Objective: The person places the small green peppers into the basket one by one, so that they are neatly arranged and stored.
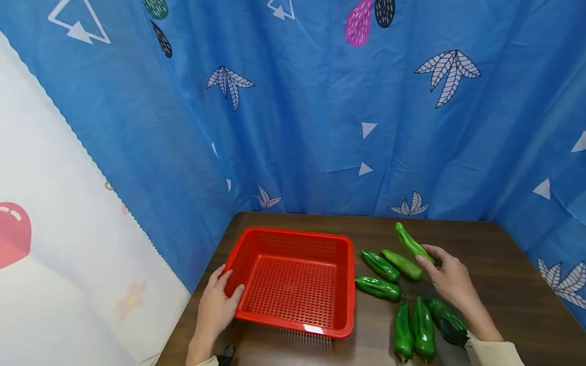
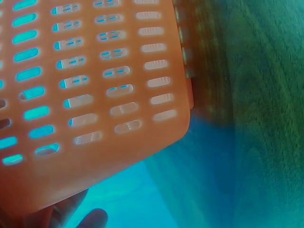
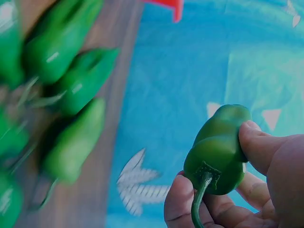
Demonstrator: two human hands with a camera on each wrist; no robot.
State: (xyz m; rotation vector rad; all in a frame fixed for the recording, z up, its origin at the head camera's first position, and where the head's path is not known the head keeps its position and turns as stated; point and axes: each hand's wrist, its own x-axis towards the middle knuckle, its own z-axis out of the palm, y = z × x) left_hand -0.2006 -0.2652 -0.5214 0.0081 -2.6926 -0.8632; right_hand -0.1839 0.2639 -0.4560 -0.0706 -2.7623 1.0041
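A red plastic basket [image 1: 293, 331] with slotted walls and a grid floor sits on the table, and nothing lies inside it. At its left side my left hand [image 1: 215, 307] grips the rim; in the left wrist view the basket's wall [image 2: 95, 161] hides most of the fingers. My right hand [image 1: 450, 277] holds a long green pepper [image 1: 409, 241] above the table, pinched near its stem end between thumb and fingers. In the right wrist view this pepper [image 3: 218, 152] points away, its stem toward the camera.
Between basket and right arm lie several green peppers: a lighter one [image 1: 402, 264], darker ones [image 1: 379, 288] beside the basket, and a pair [image 1: 423, 328] nearer the front. Another [image 1: 441, 312] lies partly under the right forearm. A blue curtain [image 1: 320, 127] hangs behind the brown table [image 1: 494, 264].
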